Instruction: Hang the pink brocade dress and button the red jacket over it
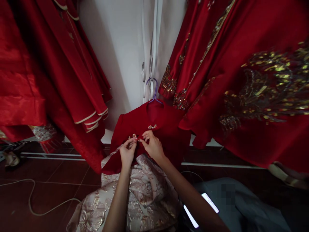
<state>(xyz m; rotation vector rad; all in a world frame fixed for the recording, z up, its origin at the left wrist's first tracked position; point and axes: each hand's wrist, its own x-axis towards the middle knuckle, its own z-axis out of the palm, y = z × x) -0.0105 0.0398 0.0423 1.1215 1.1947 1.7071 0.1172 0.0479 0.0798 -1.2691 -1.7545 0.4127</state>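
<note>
A dark red jacket (169,138) hangs in front of me on a purple hanger (155,91). Down its front are jewelled fasteners, one of them a beaded fastener (152,127) just below the neck opening. Lower down, my left hand (127,153) pinches the left part of another jewelled fastener (134,137). Fingers bent, my right hand (154,146) grips the right end of that same fastener between thumb and forefinger. The fingertips of both hands nearly meet and partly cover it. Below them, a shiny pinkish brocade cloth (149,190) lies under my forearms.
Red garments (79,64) with pale piping hang at left. Sequinned red garments (260,90) hang at right. Behind is a white cabinet (118,48) with long handles. A cable (45,212) crosses the tiled floor. A lit phone (210,203) lies on grey cloth (241,199) at lower right.
</note>
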